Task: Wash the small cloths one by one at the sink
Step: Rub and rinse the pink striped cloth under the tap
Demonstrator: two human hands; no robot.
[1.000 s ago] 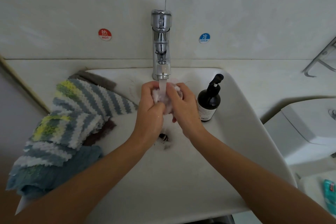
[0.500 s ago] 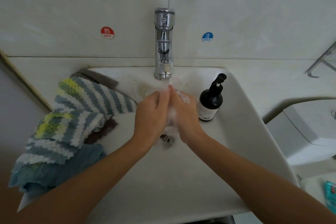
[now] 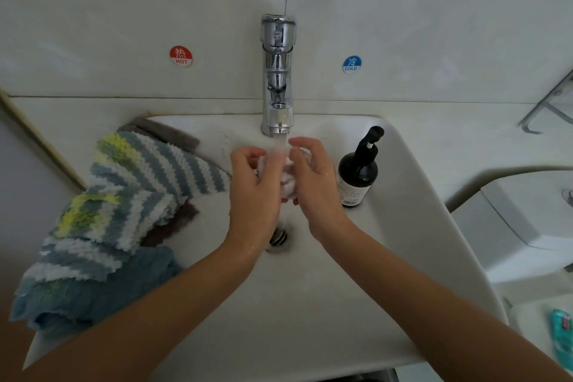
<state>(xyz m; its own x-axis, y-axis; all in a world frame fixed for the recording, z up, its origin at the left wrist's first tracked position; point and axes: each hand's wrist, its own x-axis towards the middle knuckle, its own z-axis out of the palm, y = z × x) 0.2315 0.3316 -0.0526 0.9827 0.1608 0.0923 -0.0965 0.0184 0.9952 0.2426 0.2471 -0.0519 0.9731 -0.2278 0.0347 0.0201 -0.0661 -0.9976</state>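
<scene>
One small white cloth (image 3: 288,181), bunched and wet, sits between both hands over the middle of the sink (image 3: 310,304), right under the running water (image 3: 280,143). The left hand (image 3: 255,192) curls its fingers round the cloth's nine o'clock side; the right hand (image 3: 313,186) cups the three o'clock side with bent fingers, its thumb lifted at the top. The drain (image 3: 279,237) lies just at six o'clock of the hands.

At twelve o'clock stands the chrome faucet (image 3: 277,77). On the wall, at its nine o'clock, a red round sticker (image 3: 180,56) reads "HOT" under a Chinese character; at its three o'clock a blue sticker (image 3: 351,64) reads "COLD" under another.

At three o'clock of the hands a dark pump bottle (image 3: 358,170) stands on the sink's rim, its pale label and barcode too small to read.

At nine o'clock a pile of cloths drapes over the sink's edge: a striped one (image 3: 124,189) in grey, white and yellow on top, a brown one (image 3: 173,223) beneath, a blue one (image 3: 86,298) nearest. A teal packet (image 3: 562,333) lies at far four o'clock, its print illegible.
</scene>
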